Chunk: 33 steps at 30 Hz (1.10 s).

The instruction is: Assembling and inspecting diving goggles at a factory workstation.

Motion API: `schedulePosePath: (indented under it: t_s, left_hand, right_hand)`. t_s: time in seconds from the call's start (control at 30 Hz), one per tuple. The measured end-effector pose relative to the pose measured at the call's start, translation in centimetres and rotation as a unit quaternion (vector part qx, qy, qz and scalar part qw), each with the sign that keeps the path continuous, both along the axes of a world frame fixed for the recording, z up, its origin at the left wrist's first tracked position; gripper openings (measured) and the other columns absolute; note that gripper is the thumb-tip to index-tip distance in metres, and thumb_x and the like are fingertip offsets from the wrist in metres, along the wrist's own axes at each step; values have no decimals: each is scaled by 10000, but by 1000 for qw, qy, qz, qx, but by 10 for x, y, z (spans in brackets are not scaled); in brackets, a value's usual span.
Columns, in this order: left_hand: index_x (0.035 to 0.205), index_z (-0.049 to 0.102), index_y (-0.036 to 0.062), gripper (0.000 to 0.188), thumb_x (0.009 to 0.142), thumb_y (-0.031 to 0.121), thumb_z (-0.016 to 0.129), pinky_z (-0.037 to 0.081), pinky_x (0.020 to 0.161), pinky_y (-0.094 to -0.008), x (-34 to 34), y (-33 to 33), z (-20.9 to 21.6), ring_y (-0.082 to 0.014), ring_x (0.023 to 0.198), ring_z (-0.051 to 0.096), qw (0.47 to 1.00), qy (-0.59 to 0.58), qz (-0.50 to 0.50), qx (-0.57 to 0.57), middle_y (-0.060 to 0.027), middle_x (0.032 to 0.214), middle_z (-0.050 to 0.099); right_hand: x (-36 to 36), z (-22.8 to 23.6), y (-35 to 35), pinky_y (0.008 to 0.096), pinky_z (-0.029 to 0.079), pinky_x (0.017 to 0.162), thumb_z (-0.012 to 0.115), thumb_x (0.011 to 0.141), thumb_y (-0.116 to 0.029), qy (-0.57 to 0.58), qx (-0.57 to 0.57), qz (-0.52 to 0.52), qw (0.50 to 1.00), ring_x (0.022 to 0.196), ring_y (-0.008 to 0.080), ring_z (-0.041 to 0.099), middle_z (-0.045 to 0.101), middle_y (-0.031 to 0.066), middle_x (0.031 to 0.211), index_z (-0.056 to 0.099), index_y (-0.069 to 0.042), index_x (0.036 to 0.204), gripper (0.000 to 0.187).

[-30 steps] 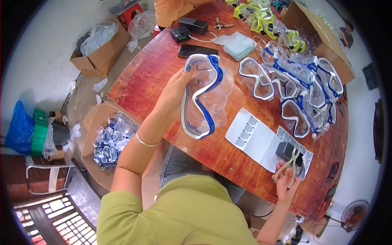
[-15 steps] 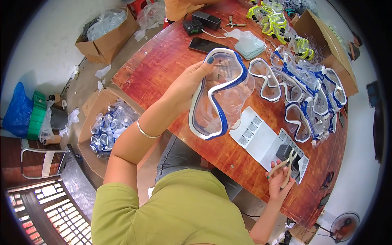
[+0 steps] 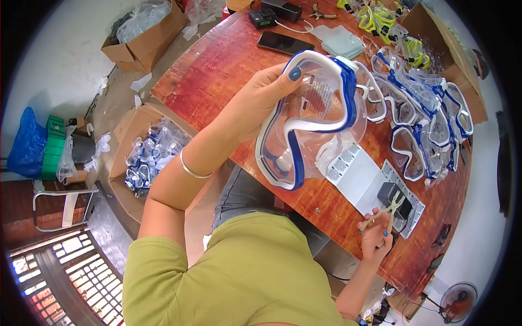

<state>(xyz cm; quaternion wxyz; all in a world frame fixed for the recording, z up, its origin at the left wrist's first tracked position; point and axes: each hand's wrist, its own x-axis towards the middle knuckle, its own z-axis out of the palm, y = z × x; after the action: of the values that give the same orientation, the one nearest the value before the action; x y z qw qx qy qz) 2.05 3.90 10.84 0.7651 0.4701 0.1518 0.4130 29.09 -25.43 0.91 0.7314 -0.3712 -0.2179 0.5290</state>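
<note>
Blue-and-white diving mask [image 3: 318,126]: raised in front of me in the head view, over the near edge of the bench [image 3: 215,70], tilted, its lens facing me and its clear skirt on the far side.
Left hand [image 3: 261,100]: pinching the mask's white frame at the upper left, my blue-nailed thumb on the front, the other fingers mostly hidden behind it.
Right hand [image 3: 375,239]: palm up, fingers curled loosely round the tan-handled pliers [image 3: 392,209], whose handles stand apart.
Black box-shaped block [image 3: 389,191]: just beyond the pliers, on the printed paper [image 3: 356,182] laid near the bench edge.
Pile of masks [image 3: 405,107]: blue, white and clear, lying on the bench beyond the paper; yellow masks [image 3: 378,22] farther back, near a cardboard box [image 3: 450,46].
Dark phone [image 3: 285,42]: flat on the bench behind the raised mask, near pale folded cloths [image 3: 340,44].
Floor carton [image 3: 126,127]: to my left, holding more blue-and-white masks.
</note>
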Motion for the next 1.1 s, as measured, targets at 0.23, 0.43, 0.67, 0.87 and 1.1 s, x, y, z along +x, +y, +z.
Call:
schedulePosePath:
  t_s: [0.23,0.43,0.67,0.87,1.1]
  left_hand:
    - [996,572,10,375,892,369,540,398,498,-180,-7,-2,1,-59,564,500,997,17,-17,78,-18,736,533]
    - [1023,535,12,323,916,314,499,438,524,-239,5,-5,7,-108,642,540,999,34,28,-19,-59,820,570]
    - [1045,492,-10,276,947,235,410,465,548,-317,20,5,5,-192,682,559,957,19,63,-284,-114,844,587]
    - [1020,456,-22,251,939,212,409,480,603,-363,27,7,-3,-230,714,549,950,-20,87,-300,-143,881,548]
    - [1022,435,-13,191,908,140,431,484,698,-440,37,1,-14,-258,785,534,947,-55,58,-310,-96,841,471]
  right_hand:
    - [-7,10,6,454,431,834,527,674,-210,3,-9,42,999,1060,291,445,439,129,1182,529,-117,1202,537]
    - [-14,15,12,455,449,801,519,682,-270,-19,-36,80,996,1055,305,457,449,151,1158,509,-83,1184,536]
    - [-32,18,22,431,471,741,526,687,-312,-42,-32,134,990,990,301,486,455,167,1112,517,-70,1123,499]
    - [-45,34,29,397,456,758,541,674,-340,-127,-46,167,977,975,297,497,475,155,1073,551,-58,1035,459]
    - [-78,98,80,321,402,781,545,661,-351,-340,-111,284,890,916,220,489,476,150,1126,566,9,1068,544]
